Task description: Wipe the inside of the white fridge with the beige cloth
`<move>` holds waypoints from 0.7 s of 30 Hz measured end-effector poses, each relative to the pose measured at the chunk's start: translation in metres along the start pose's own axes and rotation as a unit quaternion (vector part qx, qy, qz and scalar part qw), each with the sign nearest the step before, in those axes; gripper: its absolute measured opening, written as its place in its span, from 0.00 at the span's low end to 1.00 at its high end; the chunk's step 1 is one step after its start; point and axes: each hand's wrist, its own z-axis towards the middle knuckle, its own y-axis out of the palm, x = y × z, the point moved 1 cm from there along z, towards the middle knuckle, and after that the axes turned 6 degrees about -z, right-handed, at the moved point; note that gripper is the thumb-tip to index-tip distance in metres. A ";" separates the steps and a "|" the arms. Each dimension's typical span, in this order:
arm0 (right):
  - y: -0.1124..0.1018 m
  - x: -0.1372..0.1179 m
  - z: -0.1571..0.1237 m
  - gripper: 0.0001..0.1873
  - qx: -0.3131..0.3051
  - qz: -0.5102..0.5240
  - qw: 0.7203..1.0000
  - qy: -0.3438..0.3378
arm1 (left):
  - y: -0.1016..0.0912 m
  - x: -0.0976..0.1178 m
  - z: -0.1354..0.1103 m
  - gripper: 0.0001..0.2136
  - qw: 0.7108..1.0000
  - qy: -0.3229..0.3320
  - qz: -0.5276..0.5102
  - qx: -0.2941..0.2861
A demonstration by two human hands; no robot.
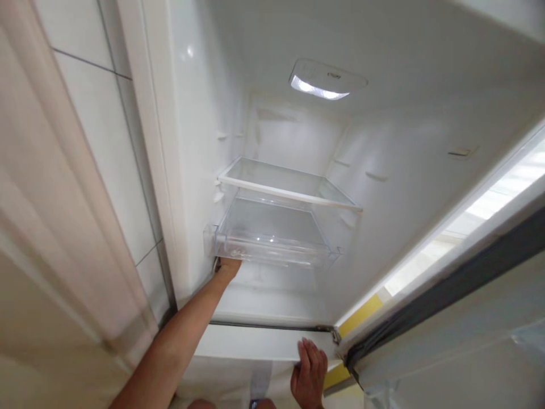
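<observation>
The fridge [204, 113] fills most of my view, white-walled inside. Its door [451, 352] stands open on my right, a dark seal [468, 270] slanting along it towards the fridge's front right corner. A glass shelf [289, 182] with a white front rim spans the fridge wall to wall, right over the drawer [272, 250], and a lamp [327, 79] shines in the ceiling.

The drawer is clear plastic, with glossy streaks along its front; it sits below the shelf, its left end close to the fridge's left edge. My left hand [231, 263] reaches in at that end, fingers blurred by the plastic, so I cannot tell whether they grip it. My right hand is open [309, 372], fingers resting on the white panel [255, 342] under the fridge's front edge, near the hinge [335, 335] at the right corner.

Pale tiles [117, 147] with dark joints line the left side; a yellow strip [361, 315] shows beyond the right edge.
</observation>
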 end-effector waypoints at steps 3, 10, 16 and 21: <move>-0.002 -0.001 0.002 0.37 -0.008 -0.005 1.000 -0.001 | -0.004 0.000 -0.023 0.13 0.998 -0.024 0.057 -0.019; -0.008 -0.011 0.008 0.34 -0.021 -0.005 0.999 0.044 | -0.027 0.000 -0.094 0.20 0.990 -0.020 0.132 -0.046; -0.013 -0.015 0.014 0.28 -0.029 -0.007 0.997 0.066 | -0.040 0.001 -0.118 0.22 0.990 -0.016 0.129 -0.061; -0.016 -0.015 0.016 0.26 -0.040 -0.002 0.997 0.073 | -0.042 -0.003 -0.124 0.24 0.993 -0.024 0.095 -0.060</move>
